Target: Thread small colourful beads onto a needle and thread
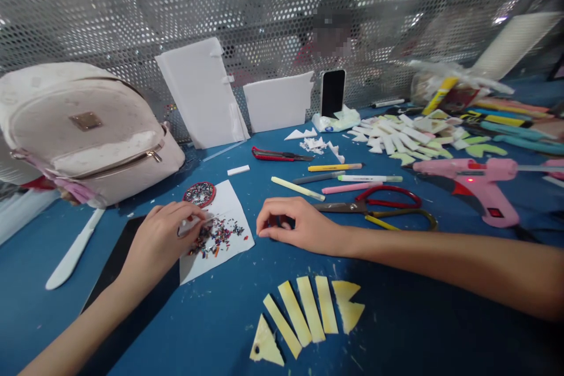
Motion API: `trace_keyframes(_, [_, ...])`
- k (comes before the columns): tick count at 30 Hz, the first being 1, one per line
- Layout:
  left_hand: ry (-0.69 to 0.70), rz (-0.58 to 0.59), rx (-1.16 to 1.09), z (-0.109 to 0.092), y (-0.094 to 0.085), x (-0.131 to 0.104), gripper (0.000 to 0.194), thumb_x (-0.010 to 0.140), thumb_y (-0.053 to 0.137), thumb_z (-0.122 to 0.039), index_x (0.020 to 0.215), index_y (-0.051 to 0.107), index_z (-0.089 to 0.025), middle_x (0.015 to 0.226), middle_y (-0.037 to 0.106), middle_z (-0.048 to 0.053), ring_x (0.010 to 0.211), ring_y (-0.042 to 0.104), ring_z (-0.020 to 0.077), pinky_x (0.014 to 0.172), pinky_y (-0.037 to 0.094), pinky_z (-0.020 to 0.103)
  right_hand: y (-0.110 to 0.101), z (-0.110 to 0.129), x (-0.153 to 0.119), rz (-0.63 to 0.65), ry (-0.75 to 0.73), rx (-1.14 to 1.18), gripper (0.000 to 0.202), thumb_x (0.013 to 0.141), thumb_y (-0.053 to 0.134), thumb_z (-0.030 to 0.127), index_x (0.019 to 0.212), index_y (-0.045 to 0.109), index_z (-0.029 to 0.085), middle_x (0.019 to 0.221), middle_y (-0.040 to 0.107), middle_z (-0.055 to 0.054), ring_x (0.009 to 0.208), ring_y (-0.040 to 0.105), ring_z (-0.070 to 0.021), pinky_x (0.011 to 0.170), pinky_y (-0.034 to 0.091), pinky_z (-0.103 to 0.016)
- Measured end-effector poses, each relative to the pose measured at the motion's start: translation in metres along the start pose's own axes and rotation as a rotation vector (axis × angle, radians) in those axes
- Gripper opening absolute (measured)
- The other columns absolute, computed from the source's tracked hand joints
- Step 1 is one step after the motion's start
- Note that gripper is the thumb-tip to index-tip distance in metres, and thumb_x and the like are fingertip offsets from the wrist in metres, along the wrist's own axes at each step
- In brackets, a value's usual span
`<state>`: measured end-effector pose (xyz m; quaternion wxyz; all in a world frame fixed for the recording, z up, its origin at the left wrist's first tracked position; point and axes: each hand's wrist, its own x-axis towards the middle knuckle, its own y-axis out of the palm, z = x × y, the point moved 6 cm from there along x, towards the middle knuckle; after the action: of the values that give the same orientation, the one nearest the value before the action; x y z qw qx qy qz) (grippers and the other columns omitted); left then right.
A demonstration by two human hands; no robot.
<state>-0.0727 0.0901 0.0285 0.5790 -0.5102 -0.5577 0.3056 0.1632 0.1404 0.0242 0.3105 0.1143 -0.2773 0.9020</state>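
Note:
My left hand point(165, 236) is closed over a sheet of white paper point(235, 202). Pinched in its fingers is a slim whitish tool point(188, 225), mostly covered by the hand. Its thin end reaches over a scatter of small shiny multicoloured bits point(222, 235). Just behind lies a round red-rimmed piece point(200, 194) covered with similar bits. To the right of the paper my right hand point(299, 226) rests on the table, fingers curled and thumb against fingertip, with nothing visible in them. Yellow fish-shaped pieces point(308, 311), a head, strips and a tail, lie in front.
Scissors point(352, 207) and several markers point(299, 188) lie beyond my right hand. A red box cutter point(277, 154) is farther back. At right are a pink glue gun point(480, 185) with its light on and a pile of foam pieces point(405, 135). A backpack point(88, 129) and white knife point(74, 252) are left.

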Motion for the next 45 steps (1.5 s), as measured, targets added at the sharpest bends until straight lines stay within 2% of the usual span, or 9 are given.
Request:
trace_keyframes(3, [-0.019,-0.043,-0.034,0.000,-0.003,-0.001,0.013,0.088,0.055,-0.026,0.090,0.068,-0.023,0.087,0.074,0.004,0.081,0.067,0.0245,0.074,0.047,0.036,0.000,-0.001,0.000,0.005,0.002,-0.005,0.005,0.094,0.067,0.018,0.089,0.069,0.017,0.089,0.066,-0.002,0.070,0.053,-0.0104,0.063,0.042,-0.023])
trace_keyframes(7, [0.018,-0.083,-0.136,-0.004,-0.005,-0.001,0.012,0.088,0.055,-0.020,0.088,0.067,-0.023,0.089,0.073,0.003,0.086,0.067,0.0228,0.075,0.051,0.033,0.001,-0.001,-0.001,0.012,0.000,-0.022,0.005,0.095,0.067,0.018,0.091,0.070,0.017,0.089,0.066,-0.002,0.072,0.053,-0.0106,0.064,0.043,-0.024])
trace_keyframes(14, [0.074,-0.102,-0.196,-0.009,-0.006,0.000,0.014,0.091,0.060,-0.027,0.088,0.073,-0.023,0.086,0.075,0.003,0.080,0.069,0.0216,0.072,0.052,0.032,0.000,0.001,0.000,-0.004,-0.017,0.000,0.005,0.093,0.068,0.014,0.089,0.070,0.017,0.087,0.066,-0.001,0.071,0.053,-0.0097,0.063,0.041,-0.022])
trace_keyframes(21, [0.111,-0.042,-0.096,-0.004,0.001,0.001,0.018,0.093,0.059,-0.030,0.087,0.074,-0.023,0.088,0.078,0.004,0.079,0.067,0.0234,0.079,0.049,0.038,0.000,0.001,0.000,0.006,0.003,0.000,0.005,0.093,0.068,0.014,0.090,0.070,0.017,0.088,0.065,-0.001,0.071,0.053,-0.0098,0.064,0.042,-0.022])
trace_keyframes(30, [0.049,0.039,0.017,0.000,0.007,0.001,0.019,0.094,0.057,-0.029,0.090,0.074,-0.022,0.093,0.077,0.006,0.085,0.064,0.0270,0.075,0.044,0.037,0.000,0.002,0.000,-0.002,-0.013,0.007,0.005,0.093,0.068,0.014,0.089,0.069,0.016,0.087,0.065,-0.001,0.070,0.053,-0.0097,0.063,0.042,-0.022])
trace_keyframes(38, [0.054,0.029,0.030,0.005,0.010,-0.001,0.016,0.094,0.059,-0.029,0.092,0.074,-0.024,0.095,0.077,0.004,0.087,0.064,0.0260,0.077,0.042,0.036,0.000,0.003,0.000,-0.006,-0.014,0.001,0.006,0.093,0.068,0.013,0.088,0.069,0.017,0.086,0.065,0.000,0.069,0.052,-0.0090,0.062,0.042,-0.022])
trace_keyframes(45, [0.078,0.016,0.059,0.001,0.009,0.000,0.018,0.096,0.058,-0.029,0.092,0.074,-0.023,0.095,0.077,0.004,0.086,0.063,0.0255,0.077,0.042,0.035,0.000,0.002,-0.001,0.001,-0.021,-0.005,0.005,0.094,0.067,0.014,0.090,0.069,0.017,0.088,0.066,-0.001,0.072,0.054,-0.0097,0.063,0.042,-0.022])
